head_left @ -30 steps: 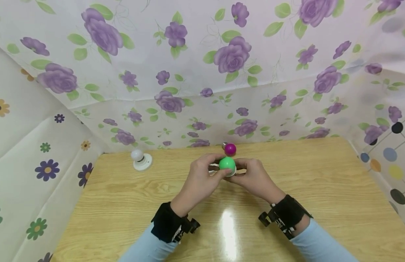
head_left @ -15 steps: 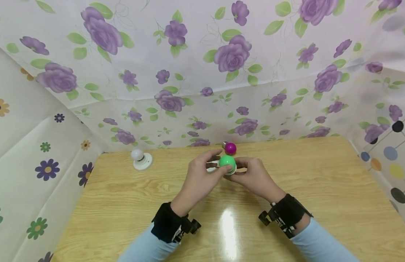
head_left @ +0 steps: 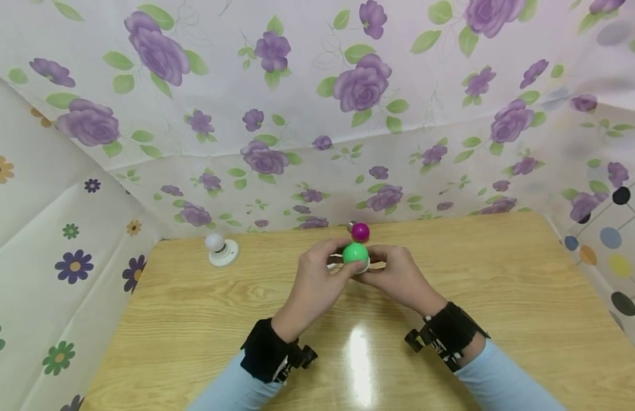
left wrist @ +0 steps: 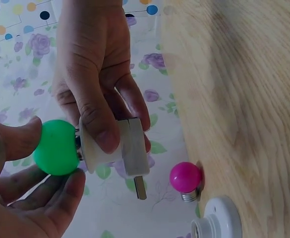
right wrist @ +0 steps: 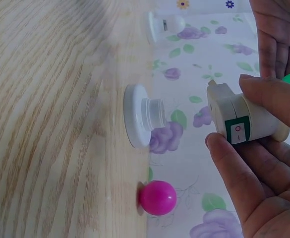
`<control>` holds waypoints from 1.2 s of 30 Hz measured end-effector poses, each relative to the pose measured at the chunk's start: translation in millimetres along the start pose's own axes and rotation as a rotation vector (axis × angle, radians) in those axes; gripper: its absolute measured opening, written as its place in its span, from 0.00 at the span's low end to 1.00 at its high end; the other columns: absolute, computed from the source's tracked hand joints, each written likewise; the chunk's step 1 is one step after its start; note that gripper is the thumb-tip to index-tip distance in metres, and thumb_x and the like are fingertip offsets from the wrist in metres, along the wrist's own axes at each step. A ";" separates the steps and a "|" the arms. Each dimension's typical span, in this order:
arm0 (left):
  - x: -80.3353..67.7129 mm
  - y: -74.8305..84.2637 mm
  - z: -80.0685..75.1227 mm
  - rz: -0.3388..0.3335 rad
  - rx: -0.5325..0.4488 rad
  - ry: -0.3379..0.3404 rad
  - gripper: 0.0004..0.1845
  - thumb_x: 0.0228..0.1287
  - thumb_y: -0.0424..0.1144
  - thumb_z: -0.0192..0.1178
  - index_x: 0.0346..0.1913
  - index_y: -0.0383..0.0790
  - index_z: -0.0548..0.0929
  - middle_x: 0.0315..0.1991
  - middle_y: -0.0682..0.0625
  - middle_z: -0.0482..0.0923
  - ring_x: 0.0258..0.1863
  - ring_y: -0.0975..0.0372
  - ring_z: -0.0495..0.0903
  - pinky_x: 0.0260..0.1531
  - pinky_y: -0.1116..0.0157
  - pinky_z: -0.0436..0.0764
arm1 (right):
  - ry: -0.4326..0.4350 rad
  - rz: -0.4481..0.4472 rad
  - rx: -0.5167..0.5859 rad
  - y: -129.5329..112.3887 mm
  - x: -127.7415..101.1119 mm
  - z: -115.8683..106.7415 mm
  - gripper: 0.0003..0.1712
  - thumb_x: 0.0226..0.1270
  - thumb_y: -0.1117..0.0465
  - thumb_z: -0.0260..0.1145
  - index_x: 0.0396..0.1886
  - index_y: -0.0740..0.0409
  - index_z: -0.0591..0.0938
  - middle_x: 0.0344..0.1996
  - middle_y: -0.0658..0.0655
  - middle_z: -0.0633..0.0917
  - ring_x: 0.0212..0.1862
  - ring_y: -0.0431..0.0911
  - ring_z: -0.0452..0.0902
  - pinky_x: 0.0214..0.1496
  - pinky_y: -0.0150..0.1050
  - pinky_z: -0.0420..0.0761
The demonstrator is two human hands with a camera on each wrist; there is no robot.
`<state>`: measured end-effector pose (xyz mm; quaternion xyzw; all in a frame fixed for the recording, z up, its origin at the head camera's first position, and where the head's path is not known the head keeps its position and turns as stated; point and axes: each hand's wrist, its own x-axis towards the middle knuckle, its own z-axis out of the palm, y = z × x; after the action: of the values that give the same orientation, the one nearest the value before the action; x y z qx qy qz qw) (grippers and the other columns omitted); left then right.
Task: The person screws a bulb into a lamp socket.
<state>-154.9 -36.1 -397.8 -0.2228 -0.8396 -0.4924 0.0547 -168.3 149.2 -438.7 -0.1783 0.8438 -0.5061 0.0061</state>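
My left hand pinches a green light bulb between thumb and fingertips, above the table. With my right hand I grip a white plug-in lamp socket, thumb on one side and fingers on the other. In the left wrist view the bulb's base sits at the socket's mouth, with a little metal showing between them. The socket's flat plug prong sticks out from its far end. A switch marked O and I shows on its side in the right wrist view.
On the wooden table, a magenta bulb lies near the back edge. An unfilled white round lamp holder stands close by, mostly hidden by my left hand in the head view. Back left, a white bulb sits in another holder.
My left fingers spread off the green bulb half a second ago and have closed round it again. My right hand stays in place with the socket.
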 end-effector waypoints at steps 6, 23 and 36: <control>2.8 3.1 -6.2 -0.003 0.012 -0.110 0.23 0.61 0.43 0.61 0.59 0.45 0.75 0.53 0.51 0.77 0.52 0.63 0.78 0.50 0.65 0.81 | -0.008 0.007 0.007 -1.2 0.7 -0.6 0.17 0.52 0.47 0.72 0.43 0.38 0.83 0.41 0.39 0.85 0.44 0.34 0.81 0.44 0.29 0.83; -2.0 3.3 1.2 -0.061 -0.074 0.015 0.27 0.58 0.51 0.63 0.59 0.46 0.75 0.52 0.51 0.76 0.49 0.63 0.79 0.46 0.67 0.82 | 0.020 0.024 0.004 0.6 0.4 -3.0 0.19 0.50 0.42 0.71 0.43 0.36 0.83 0.40 0.38 0.85 0.44 0.35 0.81 0.45 0.31 0.83; -1.3 1.8 3.4 -0.070 -0.099 0.026 0.22 0.57 0.46 0.65 0.55 0.46 0.78 0.50 0.53 0.78 0.48 0.62 0.80 0.45 0.72 0.81 | 0.025 0.027 0.009 0.5 -0.1 -0.1 0.17 0.50 0.42 0.71 0.41 0.35 0.83 0.40 0.38 0.86 0.43 0.34 0.81 0.46 0.31 0.83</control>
<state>-152.6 -32.8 -398.6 -0.1894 -0.8206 -0.5379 0.0375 -168.3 149.6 -439.2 -0.1604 0.8438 -0.5121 0.0030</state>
